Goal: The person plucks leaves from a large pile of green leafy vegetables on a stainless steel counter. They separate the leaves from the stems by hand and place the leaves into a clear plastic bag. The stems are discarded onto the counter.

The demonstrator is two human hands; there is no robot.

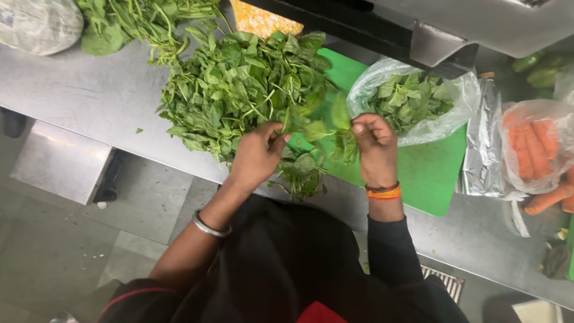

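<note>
Head-camera view looked down on a steel counter point(89, 90) where a person was stripping leaves from a green leafy sprig point(320, 128). The left hand point(258, 152) had its fingers pressed together on the sprig's stem end, and the right hand point(373, 143) pinched the leaves at its other end, the sprig stretched between them above a green plastic cutting board point(427, 173). By the look of it, the work was well short of done: a large loose heap of unpicked green stalks point(239, 84) lay at ten o'clock from the hands, while a clear plastic bag of picked leaves point(412, 98), at two o'clock, was only partly filled. At three o'clock lay a crinkled silver foil pouch point(481, 149), then a clear bag of orange carrots point(535, 152). A yellow patterned packet point(263, 21) sat at twelve o'clock, a grey-white bag point(36, 24) far off at ten.
</note>
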